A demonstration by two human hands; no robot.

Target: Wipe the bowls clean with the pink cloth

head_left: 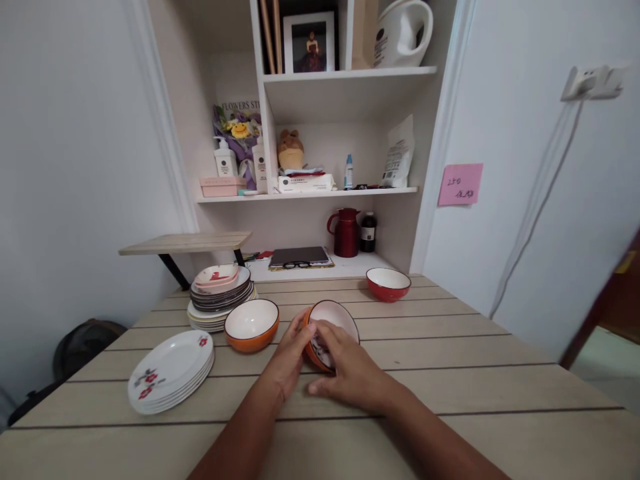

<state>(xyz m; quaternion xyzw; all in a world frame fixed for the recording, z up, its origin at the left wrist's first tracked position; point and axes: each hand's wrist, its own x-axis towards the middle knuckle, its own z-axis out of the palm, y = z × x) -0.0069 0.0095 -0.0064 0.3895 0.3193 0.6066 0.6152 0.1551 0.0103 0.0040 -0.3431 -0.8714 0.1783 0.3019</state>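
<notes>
In the middle of the table, an orange bowl with a white inside and dark rim (341, 315) is tilted up on its side. My left hand (291, 357) is wrapped round its orange outer left side. Against the bowl's near side is my right hand (353, 370), its fingers curled over the rim and the thumb lower down. The fingers cover part of the bowl's inside, where some dark pattern shows. Just left of my hands stands a second orange bowl (251, 320), upright. Farther back on the right sits a red bowl (389, 285), also upright.
White oval plates with red flowers (173, 367) are stacked at the left. Behind them rises a taller pile of plates (221, 300), topped by small pink-edged dishes (216, 276). At the back stand a red jug (347, 233), a dark bottle (368, 233) and a laptop-like slab (300, 257) with glasses.
</notes>
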